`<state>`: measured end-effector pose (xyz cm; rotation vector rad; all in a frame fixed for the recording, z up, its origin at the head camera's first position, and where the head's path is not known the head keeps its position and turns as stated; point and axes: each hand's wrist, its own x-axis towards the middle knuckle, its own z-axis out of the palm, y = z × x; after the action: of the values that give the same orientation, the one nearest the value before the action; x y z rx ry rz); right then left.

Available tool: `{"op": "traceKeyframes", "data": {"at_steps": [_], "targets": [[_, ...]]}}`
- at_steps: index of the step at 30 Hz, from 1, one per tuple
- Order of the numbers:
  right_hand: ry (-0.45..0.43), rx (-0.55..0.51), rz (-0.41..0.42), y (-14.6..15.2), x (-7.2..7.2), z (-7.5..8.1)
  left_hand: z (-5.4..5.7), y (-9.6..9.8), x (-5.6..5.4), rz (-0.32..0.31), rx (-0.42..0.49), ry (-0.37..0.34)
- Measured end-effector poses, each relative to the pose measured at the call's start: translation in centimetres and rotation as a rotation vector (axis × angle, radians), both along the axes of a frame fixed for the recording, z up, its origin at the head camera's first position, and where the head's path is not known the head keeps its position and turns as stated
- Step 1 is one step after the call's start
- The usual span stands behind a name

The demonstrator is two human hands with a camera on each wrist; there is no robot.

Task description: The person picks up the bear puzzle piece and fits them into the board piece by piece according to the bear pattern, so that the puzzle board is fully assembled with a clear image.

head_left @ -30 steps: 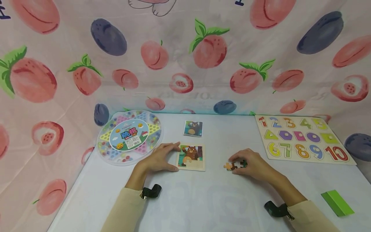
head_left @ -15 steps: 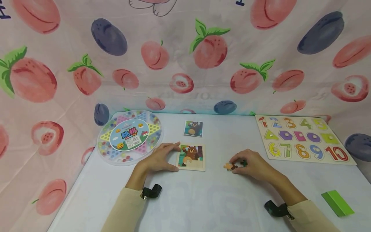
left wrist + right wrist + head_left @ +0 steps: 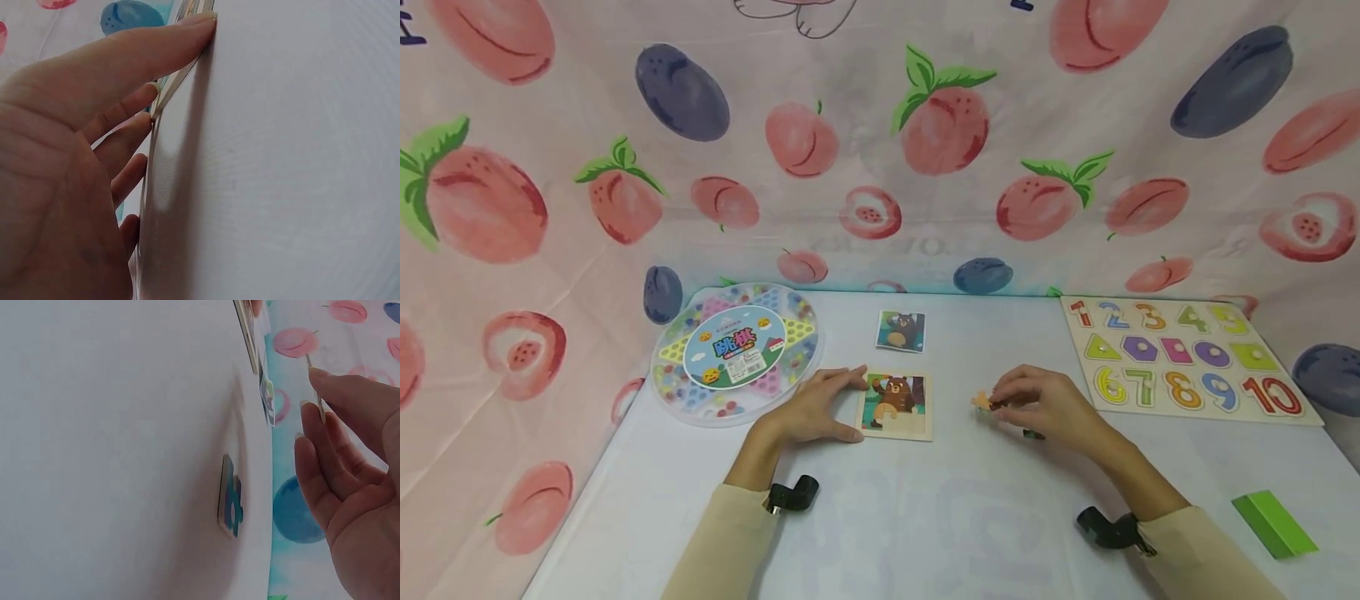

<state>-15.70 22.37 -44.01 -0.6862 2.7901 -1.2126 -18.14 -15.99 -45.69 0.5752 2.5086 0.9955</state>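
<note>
In the head view a square wooden jigsaw puzzle [image 3: 895,407] with a bear picture lies on the table, with a bare gap along its lower right. My left hand [image 3: 820,408] rests at its left edge, the thumb and a fingertip touching the corners with fingers fairly straight. To the right, my right hand [image 3: 1048,408] pinches a thin orange-and-brown puzzle piece [image 3: 982,401] between thumb and fingers, held above the table. In the right wrist view this puzzle piece [image 3: 316,394] shows edge-on. A second, greenish puzzle piece [image 3: 230,500] lies on the table beneath the hand, mostly hidden in the head view.
A small bear picture card [image 3: 900,332] lies behind the puzzle. A round Chinese checkers box [image 3: 737,354] sits at the back left, beside my left hand. At the back right lies a number board [image 3: 1183,358]. A green block [image 3: 1273,523] is at the front right.
My right hand has lifted the orange-and-brown piece off the table, slightly up and left, leaving the greenish piece lying there. My left hand and the puzzle have stayed put.
</note>
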Motion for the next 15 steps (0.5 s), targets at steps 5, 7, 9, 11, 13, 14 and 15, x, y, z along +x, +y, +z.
{"op": "traceKeyframes", "data": {"at_steps": [5,7,9,11,13,14,15], "targets": [[0.018,0.001,-0.029,-1.1,-0.3,0.0,0.0,0.0,0.0,-0.002,-0.001,0.003],[0.005,0.001,-0.033,-1.5,-0.4,0.0,0.0,-0.1,0.0,-0.004,0.0,0.004],[-0.01,-0.008,-0.025,-1.9,-0.4,0.0,0.0,0.0,0.0,-0.005,0.002,0.003],[-0.022,-0.006,-0.017,-2.3,-0.5,-0.1,0.0,0.0,0.0,-0.003,0.002,0.002],[-0.038,-0.008,-0.007,-2.6,-0.5,-0.3,0.0,0.0,0.0,-0.002,0.0,0.002],[-0.046,-0.009,-0.002,-2.8,-0.5,-0.4,0.0,0.0,0.0,-0.002,-0.002,0.001],[-0.057,-0.01,0.003,-3.0,-0.6,-0.4,0.0,0.0,0.0,-0.002,-0.003,0.002]]}}
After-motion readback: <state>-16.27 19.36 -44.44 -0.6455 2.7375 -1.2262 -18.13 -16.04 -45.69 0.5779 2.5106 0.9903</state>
